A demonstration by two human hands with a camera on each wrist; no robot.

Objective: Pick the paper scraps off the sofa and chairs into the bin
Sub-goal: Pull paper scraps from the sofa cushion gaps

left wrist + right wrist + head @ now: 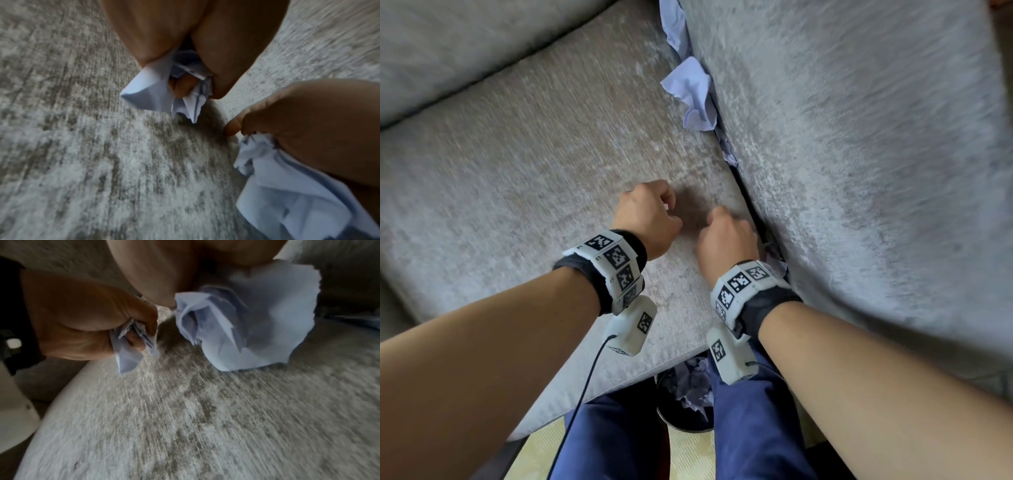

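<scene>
over the sofa seat (524,192), from the head view, left hand (645,214) and right hand (726,236) are both fisted; loose scraps (693,96) sit in the cushion gap, the bin (688,401) is between the knees. left wrist view: fingers curl round a folded scrap (148,92). right wrist view: the right hand grips a crumpled scrap (257,318) just above the seat.

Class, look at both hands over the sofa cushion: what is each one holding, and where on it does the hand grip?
The left hand clutches a small paper scrap, bunched in its fist. The right hand grips a larger crumpled paper scrap by its top edge.
</scene>
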